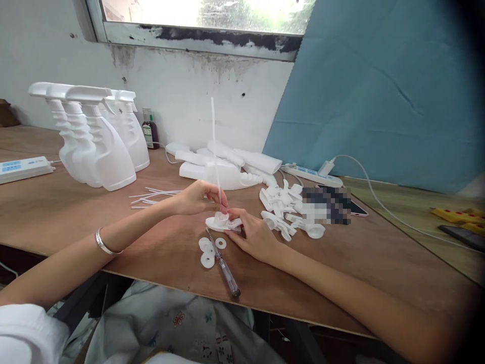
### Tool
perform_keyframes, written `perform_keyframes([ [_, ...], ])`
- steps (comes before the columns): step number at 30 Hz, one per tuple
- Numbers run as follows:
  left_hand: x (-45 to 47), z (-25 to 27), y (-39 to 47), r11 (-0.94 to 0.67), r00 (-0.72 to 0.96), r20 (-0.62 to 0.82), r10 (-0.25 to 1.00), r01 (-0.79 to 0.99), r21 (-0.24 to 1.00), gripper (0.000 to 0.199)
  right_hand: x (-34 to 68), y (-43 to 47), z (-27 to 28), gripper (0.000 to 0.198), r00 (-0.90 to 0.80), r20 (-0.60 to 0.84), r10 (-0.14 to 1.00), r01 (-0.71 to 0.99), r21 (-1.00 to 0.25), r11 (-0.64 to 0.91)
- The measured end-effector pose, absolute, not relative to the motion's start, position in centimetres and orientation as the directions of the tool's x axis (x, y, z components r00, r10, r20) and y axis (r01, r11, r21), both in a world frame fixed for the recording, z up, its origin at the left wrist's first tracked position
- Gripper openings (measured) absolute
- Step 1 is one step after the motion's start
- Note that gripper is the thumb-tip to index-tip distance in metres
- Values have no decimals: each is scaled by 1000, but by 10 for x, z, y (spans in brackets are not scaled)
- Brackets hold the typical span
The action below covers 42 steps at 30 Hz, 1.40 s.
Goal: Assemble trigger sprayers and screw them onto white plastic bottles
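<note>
Power strip point(26, 168), white, laid flat at the far left of the tabletop point(166, 263). White spray bottles point(108, 146), stood upright in a cluster; probably grouped at the side so that the middle of the surface is left for handwork. Dark bottle point(150, 132), small, set by the wall just beyond them. Thin tubes point(155, 191), loose, fanned beside the left forearm, apparently laid there for easy pick-up by that hand.

Left hand point(199, 197), wrist raised and bent inward, fingertips pinched about the lower part of an upright tube point(214, 136); the pinch is presumably placed low so that the thin length is steered without bowing. Its bottom end is hidden by the fingers, so whether it is seated cannot be told. White fitting point(216, 222), located directly beneath the pinch at the near middle of the surface. Flat rings point(206, 246) and a screwdriver point(228, 275), lying just in front of it, likely put there as close-range supplies.

Right hand point(259, 237), forearm angled in from the right, fingers and thumb closed on the fitting's right end, seemingly to have it steadied. White small parts point(280, 199), heaped beyond that hand.
</note>
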<state>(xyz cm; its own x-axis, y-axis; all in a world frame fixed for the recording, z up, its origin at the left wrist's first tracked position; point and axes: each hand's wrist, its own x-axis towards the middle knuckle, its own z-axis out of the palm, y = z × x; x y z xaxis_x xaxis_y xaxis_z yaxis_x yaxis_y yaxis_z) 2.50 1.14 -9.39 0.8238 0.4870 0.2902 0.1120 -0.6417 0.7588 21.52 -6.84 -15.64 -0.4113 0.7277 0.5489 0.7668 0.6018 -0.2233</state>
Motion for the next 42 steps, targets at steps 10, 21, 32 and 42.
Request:
perform_keyframes([
  [10, 29, -91, 9, -725, 833, 320, 451, 133, 676, 6, 214, -68, -156, 32, -408, 548, 730, 768, -226, 599],
  [21, 27, -86, 4, -684, 825, 253, 505, 204, 700, 37, 214, -69, -155, 30, -410, 548, 729, 766, -226, 602],
  [32, 27, -86, 10, -712, 736, 347, 581, 254, 655, 17, 215, -68, -156, 31, -415, 541, 731, 778, -206, 594],
  [42, 28, -81, 11, -703, 785, 284, 550, 252, 665, 11, 214, -68, -156, 31, -402, 556, 728, 769, -226, 598],
])
